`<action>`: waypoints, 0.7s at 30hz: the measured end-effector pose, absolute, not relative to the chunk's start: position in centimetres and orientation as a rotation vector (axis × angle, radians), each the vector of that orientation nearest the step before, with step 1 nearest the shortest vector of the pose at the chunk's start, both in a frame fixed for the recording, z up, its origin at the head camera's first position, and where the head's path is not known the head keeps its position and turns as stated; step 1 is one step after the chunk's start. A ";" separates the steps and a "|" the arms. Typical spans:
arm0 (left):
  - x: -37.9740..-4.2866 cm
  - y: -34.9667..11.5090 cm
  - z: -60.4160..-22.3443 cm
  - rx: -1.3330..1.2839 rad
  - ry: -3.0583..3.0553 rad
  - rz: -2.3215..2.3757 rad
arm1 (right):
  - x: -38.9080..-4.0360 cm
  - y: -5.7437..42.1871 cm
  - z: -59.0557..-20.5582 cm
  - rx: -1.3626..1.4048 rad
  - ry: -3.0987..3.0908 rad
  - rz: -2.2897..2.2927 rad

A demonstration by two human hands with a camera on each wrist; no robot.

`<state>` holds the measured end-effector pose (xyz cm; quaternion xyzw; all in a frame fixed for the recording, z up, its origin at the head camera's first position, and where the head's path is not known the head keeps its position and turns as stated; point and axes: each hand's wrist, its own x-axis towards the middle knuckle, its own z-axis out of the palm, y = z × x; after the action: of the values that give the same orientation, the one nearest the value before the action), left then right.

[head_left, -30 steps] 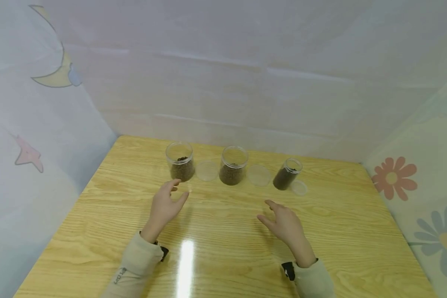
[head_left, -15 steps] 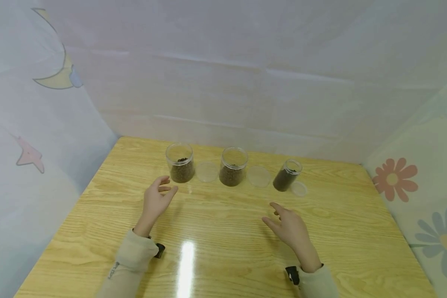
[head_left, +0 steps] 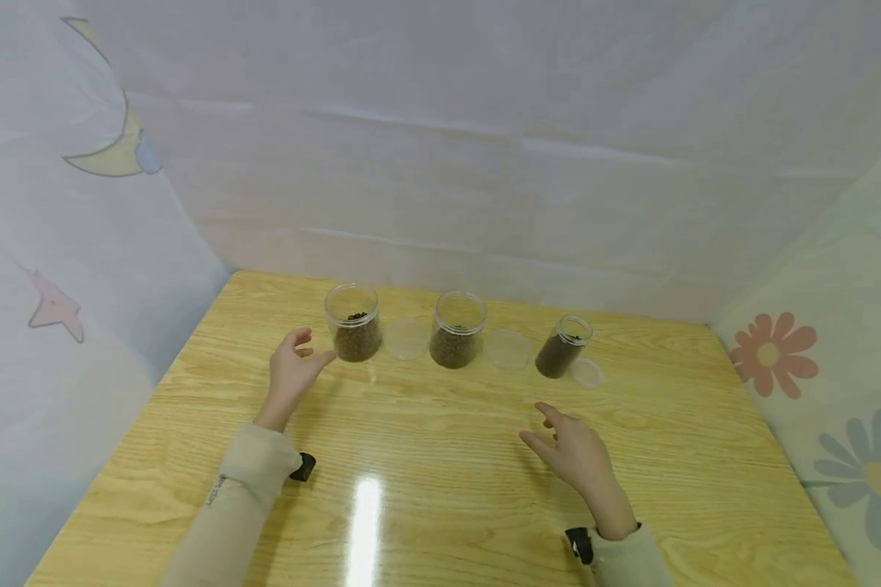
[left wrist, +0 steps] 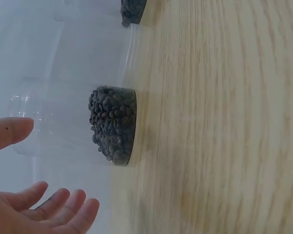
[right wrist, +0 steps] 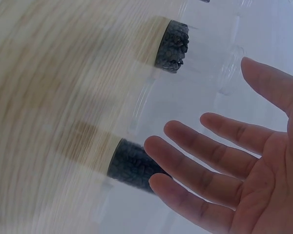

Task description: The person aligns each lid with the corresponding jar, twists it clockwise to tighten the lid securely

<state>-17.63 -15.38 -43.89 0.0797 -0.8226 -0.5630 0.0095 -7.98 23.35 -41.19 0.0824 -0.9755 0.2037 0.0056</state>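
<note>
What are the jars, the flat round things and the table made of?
The jars look like smooth, shiny plastic or glass: see-through with glints, but I can't tell which. The flat round things look cloudy, maybe plastic: yellow shows through. The table looks like glossy wood or a wood-look coating: grain lines, bright reflection.

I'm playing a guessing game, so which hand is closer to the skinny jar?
Right. The right hand is in front of the skinny jar, not touching it. The left hand is farther away, over beside the big jar at the left end.
</note>
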 end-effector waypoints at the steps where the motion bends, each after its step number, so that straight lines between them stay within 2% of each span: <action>1: -17.8 -15.4 -43.9 0.264 -2.581 -1.756 | -8.0 23.4 -41.2 0.258 -3.054 0.642; 21: -21.9 -15.1 -45.4 0.124 -2.735 -1.890 | -7.8 24.0 -41.2 0.224 -3.123 0.671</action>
<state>-21.87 -15.15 -45.38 0.0372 -0.8186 -0.5657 -0.0926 -7.81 24.04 -41.21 0.0701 -0.9748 0.2094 -0.0302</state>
